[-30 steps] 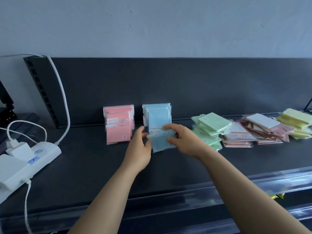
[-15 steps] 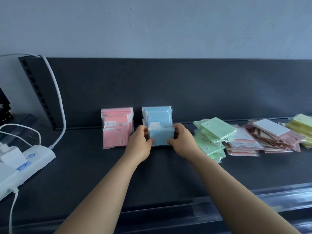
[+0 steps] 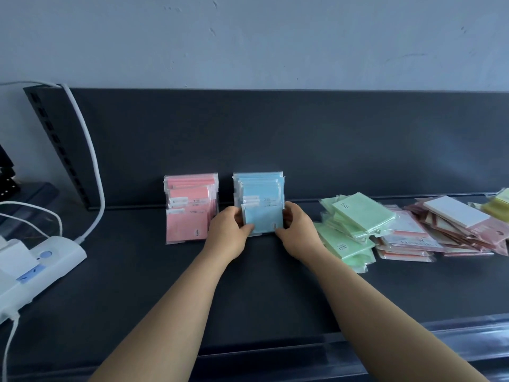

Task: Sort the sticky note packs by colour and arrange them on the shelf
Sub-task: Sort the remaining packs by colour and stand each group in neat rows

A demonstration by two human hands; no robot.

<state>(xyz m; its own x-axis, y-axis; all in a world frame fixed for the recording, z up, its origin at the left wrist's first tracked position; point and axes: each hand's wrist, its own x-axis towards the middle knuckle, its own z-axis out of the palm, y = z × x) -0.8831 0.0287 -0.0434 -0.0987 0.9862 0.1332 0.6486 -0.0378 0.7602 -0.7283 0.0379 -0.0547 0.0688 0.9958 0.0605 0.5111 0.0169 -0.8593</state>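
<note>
A blue sticky note pack stands upright at the front of the blue row on the dark shelf. My left hand grips its left edge and my right hand grips its right edge. Left of the blue row stands a row of pink packs, leaning against the back panel. To the right lie loose piles: green packs, pink and white packs, and yellow packs at the frame's right edge.
A white power strip with a plugged adapter and white cables sits at the shelf's left end. A clear plastic rail runs along the shelf's front edge. A slotted upright stands at the back left.
The blue pack was tilted and held above the shelf; both hands have stood it upright against the front of the blue row. The camera has shifted slightly right.
</note>
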